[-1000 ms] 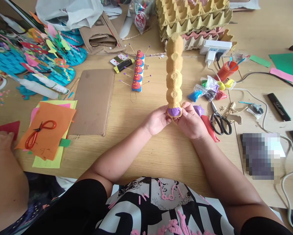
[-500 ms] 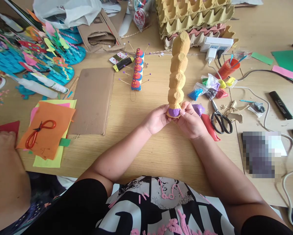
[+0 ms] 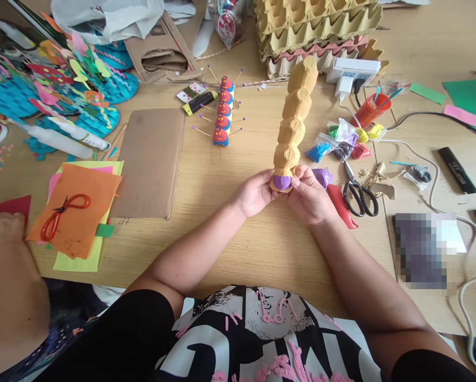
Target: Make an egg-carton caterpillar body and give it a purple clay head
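Between both hands I hold a long strip of yellow egg carton (image 3: pixel 292 127), its bumpy cups in a row and its far end leaning right. Purple clay (image 3: pixel 282 182) covers part of the nearest cup. My left hand (image 3: pixel 256 195) grips the near end from the left, fingers partly hidden beneath. My right hand (image 3: pixel 310 197) closes on the same end from the right, its thumb against the purple clay. Just right of that hand lie a purple clay packet (image 3: pixel 323 178) and a red packet (image 3: pixel 341 207). Farther off stands a red and blue caterpillar figure (image 3: pixel 223 112) with stick legs.
Black scissors (image 3: pixel 360 196), clay bags (image 3: pixel 343 140) and an orange cup (image 3: pixel 371 110) lie to the right. Egg trays (image 3: pixel 317 32) are stacked behind. Cardboard (image 3: pixel 148 164), coloured paper (image 3: pixel 73 212) and red-handled snips (image 3: pixel 65 212) lie left, near another person's hand (image 3: pixel 3 228).
The carton strip's far end has tilted to the right and slightly nearer. Both hands keep their hold at almost the same place.
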Tool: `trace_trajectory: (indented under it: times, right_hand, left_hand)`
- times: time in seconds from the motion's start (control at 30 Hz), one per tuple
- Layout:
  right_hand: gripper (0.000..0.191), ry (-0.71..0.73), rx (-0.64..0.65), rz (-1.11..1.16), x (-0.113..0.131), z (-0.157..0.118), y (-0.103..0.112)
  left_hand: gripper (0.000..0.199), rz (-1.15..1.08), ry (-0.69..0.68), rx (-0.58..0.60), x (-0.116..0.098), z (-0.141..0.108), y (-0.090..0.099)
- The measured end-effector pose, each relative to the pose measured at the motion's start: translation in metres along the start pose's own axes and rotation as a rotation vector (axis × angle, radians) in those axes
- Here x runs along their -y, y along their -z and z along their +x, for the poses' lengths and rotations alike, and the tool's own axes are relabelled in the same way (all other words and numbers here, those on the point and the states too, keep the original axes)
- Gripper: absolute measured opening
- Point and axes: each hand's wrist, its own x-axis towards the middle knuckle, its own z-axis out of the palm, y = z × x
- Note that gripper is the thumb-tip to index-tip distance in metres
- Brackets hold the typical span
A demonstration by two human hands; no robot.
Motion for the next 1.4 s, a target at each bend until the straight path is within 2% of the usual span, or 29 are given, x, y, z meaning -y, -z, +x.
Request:
trace_trajectory:
  times: [0.47,0.8,1.0,1.17,1.4]
  right_hand:
    - [0.046,0.031,-0.034,-0.036,-0.0011,-0.0003,0.0038]
    - [0.049,-0.022,-0.013,0.008,0.0012,-0.0007,0.0004]
    - [0.048,-0.002,0.007,0.003,-0.0007,-0.0001,0.0009]
    - [0.048,0.018,0.011,-0.023,-0.0026,0.0005,0.0011]
    - [0.044,0.064,0.003,-0.034,-0.0049,0.0016,0.0063]
  left_hand:
    - [0.021,-0.082,0.066,-0.015,-0.0024,-0.0020,-0.0048]
    - [0.018,-0.059,0.060,-0.003,-0.0012,-0.0017,-0.0025]
    - [0.020,-0.089,0.064,0.030,-0.0006,-0.0004,-0.0008]
    - [0.017,-0.091,0.085,0.000,-0.0018,-0.0001,-0.0014]
    - [0.020,-0.184,0.108,0.034,-0.0017,-0.0009,-0.0003]
